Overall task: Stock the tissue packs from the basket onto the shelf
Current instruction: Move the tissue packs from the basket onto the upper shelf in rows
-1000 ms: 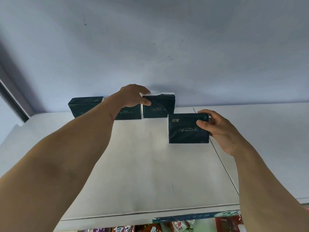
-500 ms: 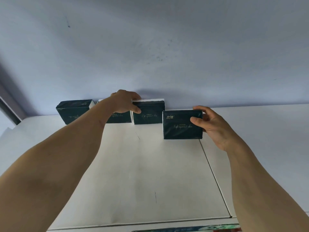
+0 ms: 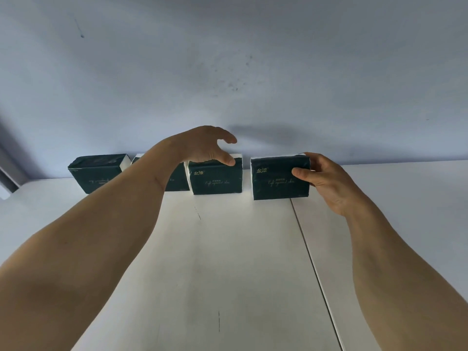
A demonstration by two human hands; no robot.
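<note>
Several dark green tissue packs stand in a row at the back of the white shelf top (image 3: 228, 262), against the wall. My right hand (image 3: 321, 178) grips the rightmost pack (image 3: 276, 181) by its right end; the pack rests upright on the shelf. Just left of it stands another pack (image 3: 215, 182). My left hand (image 3: 205, 148) hovers over that pack with fingers spread, the thumb touching its top right corner. My left forearm hides most of a further pack (image 3: 177, 182). The leftmost pack (image 3: 97, 174) stands alone. The basket is out of view.
A blue-grey wall (image 3: 253, 72) rises directly behind the packs. A seam (image 3: 311, 262) splits the shelf top into two panels. A dark frame edge (image 3: 7, 173) shows at the far left.
My right hand has pushed its pack back into line with the row. My left hand has lifted off the neighbouring pack and opened its fingers. The view has tilted upward.
</note>
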